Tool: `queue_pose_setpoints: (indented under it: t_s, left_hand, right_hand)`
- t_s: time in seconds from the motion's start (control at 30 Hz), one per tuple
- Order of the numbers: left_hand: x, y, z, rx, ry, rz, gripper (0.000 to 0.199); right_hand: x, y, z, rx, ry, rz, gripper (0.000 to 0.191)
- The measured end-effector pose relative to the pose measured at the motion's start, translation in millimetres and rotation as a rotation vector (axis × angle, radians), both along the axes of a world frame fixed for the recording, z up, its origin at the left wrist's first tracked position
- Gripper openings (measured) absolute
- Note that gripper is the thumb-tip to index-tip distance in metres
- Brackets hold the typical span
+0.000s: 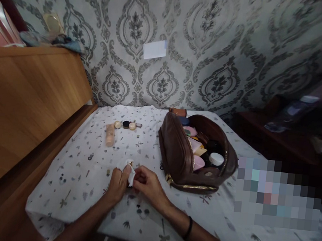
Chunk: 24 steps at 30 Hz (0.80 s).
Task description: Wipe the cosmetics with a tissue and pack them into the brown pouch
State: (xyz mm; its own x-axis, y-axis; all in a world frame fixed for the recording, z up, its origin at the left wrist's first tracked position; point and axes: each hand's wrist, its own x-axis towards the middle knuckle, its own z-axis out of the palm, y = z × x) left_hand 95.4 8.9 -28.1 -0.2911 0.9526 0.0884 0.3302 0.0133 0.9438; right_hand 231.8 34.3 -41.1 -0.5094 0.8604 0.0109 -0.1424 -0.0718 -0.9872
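Observation:
Above the patterned cloth, my left hand [118, 182] is closed, pinching a crumpled white tissue [131, 177]. A small gold-coloured item [130, 164] shows at the tissue's upper end; its kind is mostly hidden by the tissue and fingers. My right hand [151, 184] sits close on the other side, its fingers curled together against the tissue's edge, and what lies between its fingertips is hidden. To the right of my hands stands an open brown makeup bag [175, 149] with gold zips, filled with cosmetics, among them a white-lidded jar [216, 159] and a pink sponge [199, 163].
A beige tube [109, 135] and several small pots, including a black one [126, 124], lie at the back left. A wooden cabinet [28, 122] borders the left side. At right, a clear bottle [291, 113] lies on a dark surface. Patterned wallpaper rises behind.

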Motion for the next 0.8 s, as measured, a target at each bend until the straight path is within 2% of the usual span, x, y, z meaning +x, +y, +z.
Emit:
queue_pose_setpoints:
  t_s: [0.1,0.2,0.27,0.4,0.47,0.57,0.7,0.8]
  left_hand:
    - [1.4,2.1,4.2,-0.010,0.022,-0.021,0.055]
    - [1.0,4.1,8.1,-0.016,0.024,-0.121,0.052]
    - [-0.6,5.4,8.6,0.016,0.033,-0.111,0.049]
    - [-5.1,7.1,6.9,0.003,0.043,-0.091,0.049]
    - [-6.7,7.0,6.0,0.005,0.048,-0.139,0.048]
    - [-6.8,5.0,4.7,0.101,0.078,-0.262,0.042]
    - [-5.0,1.4,2.4,0.220,0.246,-0.328,0.044]
    - [-5.1,-0.7,1.4,0.190,0.352,-0.309,0.036]
  right_hand:
    - [-0.5,-2.7,-1.3,-0.056,0.061,0.023,0.045]
    - [0.4,-2.9,-2.5,-0.001,0.044,0.030,0.068]
    - [1.6,-1.5,-2.0,0.019,0.070,0.052,0.073]
    - [5.3,2.6,4.6,0.000,0.149,0.060,0.065]
    - [7.1,4.7,9.6,-0.012,0.155,0.021,0.057]
    - [8.7,7.2,15.3,-0.025,0.170,-0.067,0.048]
    - [9.1,6.7,17.7,0.023,0.159,-0.142,0.045]
    - [9.0,5.1,16.4,0.035,0.124,-0.121,0.046]
